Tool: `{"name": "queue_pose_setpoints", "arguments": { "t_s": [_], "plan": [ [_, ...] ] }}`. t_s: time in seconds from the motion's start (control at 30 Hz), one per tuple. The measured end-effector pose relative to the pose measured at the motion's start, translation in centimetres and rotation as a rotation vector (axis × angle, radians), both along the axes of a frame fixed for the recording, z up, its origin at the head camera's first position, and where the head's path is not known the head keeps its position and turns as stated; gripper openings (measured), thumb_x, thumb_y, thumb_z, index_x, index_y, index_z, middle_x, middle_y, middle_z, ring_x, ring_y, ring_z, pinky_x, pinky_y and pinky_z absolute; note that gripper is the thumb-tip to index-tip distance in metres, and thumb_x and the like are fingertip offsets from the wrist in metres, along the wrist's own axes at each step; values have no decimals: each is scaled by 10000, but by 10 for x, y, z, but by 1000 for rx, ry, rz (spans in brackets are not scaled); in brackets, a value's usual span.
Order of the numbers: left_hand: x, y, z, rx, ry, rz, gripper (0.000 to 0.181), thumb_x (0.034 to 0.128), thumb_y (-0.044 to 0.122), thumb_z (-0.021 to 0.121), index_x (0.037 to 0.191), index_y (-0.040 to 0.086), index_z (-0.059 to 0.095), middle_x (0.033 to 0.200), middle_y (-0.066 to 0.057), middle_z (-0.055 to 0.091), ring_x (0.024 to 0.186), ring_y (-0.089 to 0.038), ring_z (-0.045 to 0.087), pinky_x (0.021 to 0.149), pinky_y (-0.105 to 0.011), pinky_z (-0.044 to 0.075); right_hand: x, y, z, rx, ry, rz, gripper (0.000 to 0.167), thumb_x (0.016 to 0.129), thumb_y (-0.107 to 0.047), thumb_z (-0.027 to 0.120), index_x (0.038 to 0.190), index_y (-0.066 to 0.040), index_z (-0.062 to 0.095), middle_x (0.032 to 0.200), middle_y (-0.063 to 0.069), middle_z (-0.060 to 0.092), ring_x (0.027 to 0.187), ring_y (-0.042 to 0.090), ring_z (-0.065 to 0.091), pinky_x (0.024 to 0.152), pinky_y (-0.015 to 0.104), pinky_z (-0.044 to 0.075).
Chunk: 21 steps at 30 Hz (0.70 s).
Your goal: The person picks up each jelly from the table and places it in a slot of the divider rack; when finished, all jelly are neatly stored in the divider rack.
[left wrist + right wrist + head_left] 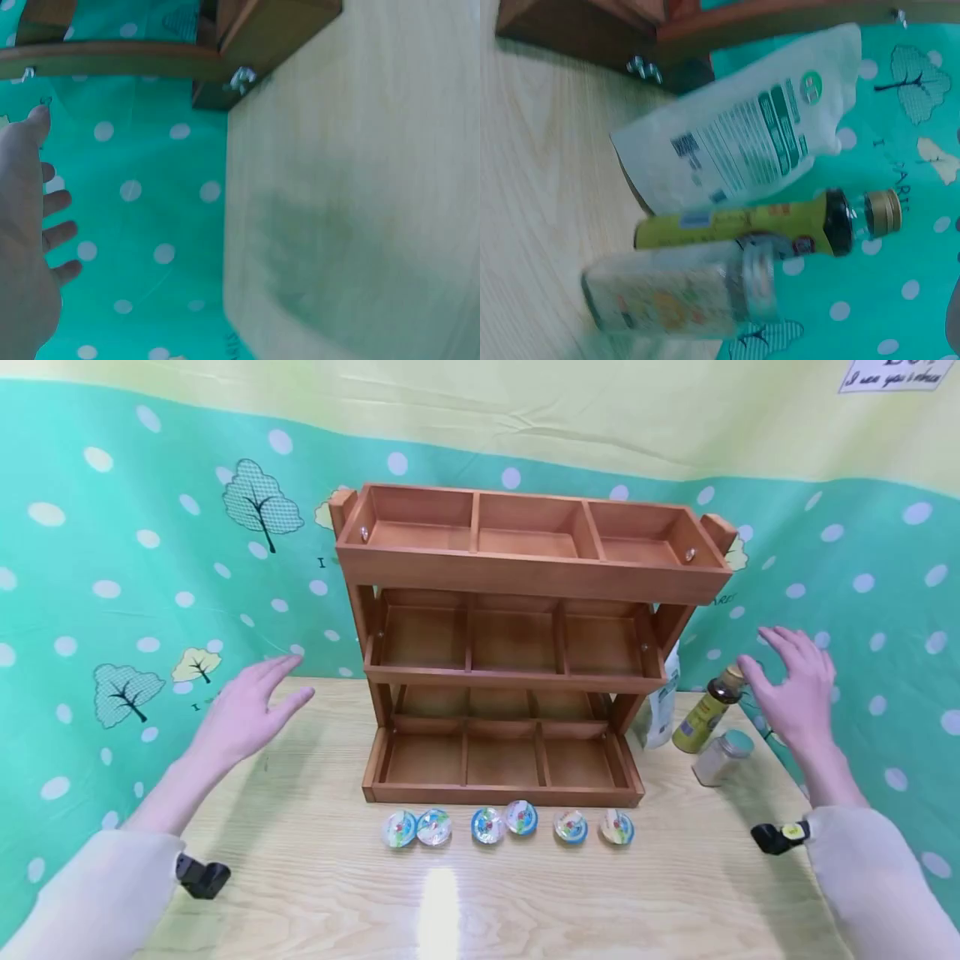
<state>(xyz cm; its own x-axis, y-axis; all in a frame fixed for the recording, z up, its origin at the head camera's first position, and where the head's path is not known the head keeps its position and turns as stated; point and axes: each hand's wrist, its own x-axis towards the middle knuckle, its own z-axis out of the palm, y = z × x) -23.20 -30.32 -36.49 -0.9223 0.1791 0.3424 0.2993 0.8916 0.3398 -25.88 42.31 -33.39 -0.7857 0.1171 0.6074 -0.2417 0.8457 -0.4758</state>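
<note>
My left hand (243, 714) is raised over the left side of the table, its fingers straight and holding nothing. In the left wrist view that hand (22, 232) shows at the left edge, apart from the rack. On the other side, my right hand (798, 689) hovers above a jar with a green lid (723, 757) and a dark bottle with a yellow-green label (701, 720), with thumb and fingers spread. Between the hands stands a brown wooden tiered rack (525, 572) with divided compartments. Several small foil-lidded cups (487, 825) lie along its front in loose pairs.
A white pouch (739, 124) with green print stands beside the rack's right side, next to the bottle (765, 225) and the jar (675, 289). Behind everything hangs a green dotted curtain (225, 585). The pale wooden table (322, 902) extends toward me.
</note>
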Motion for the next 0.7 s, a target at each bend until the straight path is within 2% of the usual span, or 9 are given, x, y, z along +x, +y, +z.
{"name": "queue_pose_setpoints", "arguments": {
  "t_s": [0.13,0.27,0.3,0.37,0.47,0.53,0.6,0.7],
  "plan": [
    [11,11,-18,171,-33,-6,640,1060,461,520,1578,101,412,1588,-248,443,1441,-519,392,1133,-729,308,11,-14,-12,-122,87,27,460,982,-231,670,1425,-116,618,1554,166,525,1575,273,309,1323,512,123],
    [18,20,-38,318,-49,-25,600,1067,404,533,1564,85,430,1534,-231,519,1386,-460,488,1116,-702,355,18,-34,-24,-152,133,76,404,948,-161,713,1346,-104,681,1510,147,574,1554,209,355,1312,449,187],
    [19,22,-43,345,-48,-31,586,1069,389,536,1558,81,439,1508,-220,551,1359,-411,528,1120,-656,384,20,-39,-27,-155,138,88,385,945,-151,717,1326,-101,695,1489,140,594,1540,189,377,1308,419,208],
    [20,27,-53,399,-56,-37,560,1071,373,539,1547,90,458,1461,-187,607,1307,-227,593,1151,-451,435,23,-47,-33,-157,160,109,338,932,-129,728,1267,-84,732,1405,84,661,1472,133,455,1260,322,292],
    [23,32,-66,457,-80,-45,529,1077,356,532,1542,110,472,1420,-151,649,1185,63,583,1050,-116,417,28,-57,-43,-190,175,134,255,936,-99,716,1183,-71,771,1244,-113,709,1289,2,553,1115,170,373],
    [25,37,-73,486,-123,-59,528,1083,352,518,1555,124,453,1436,-152,638,1180,90,565,1000,-41,395,31,-63,-50,-219,182,158,212,935,-67,709,1134,-44,780,1151,-216,685,1138,-61,579,1000,119,406],
    [27,41,-79,502,-186,-88,546,1089,346,502,1577,118,413,1472,-179,600,1257,-52,604,1067,-172,461,34,-69,-56,-252,184,199,182,931,-18,703,1097,-6,776,1104,-221,679,1035,-76,601,932,90,443],
    [29,47,-85,523,-321,-142,604,1092,353,476,1619,107,314,1548,-225,503,1364,-373,555,1142,-505,462,38,-78,-65,-292,167,300,169,913,66,688,1069,61,754,1061,-64,719,946,-51,633,845,63,496]
  ]
}}
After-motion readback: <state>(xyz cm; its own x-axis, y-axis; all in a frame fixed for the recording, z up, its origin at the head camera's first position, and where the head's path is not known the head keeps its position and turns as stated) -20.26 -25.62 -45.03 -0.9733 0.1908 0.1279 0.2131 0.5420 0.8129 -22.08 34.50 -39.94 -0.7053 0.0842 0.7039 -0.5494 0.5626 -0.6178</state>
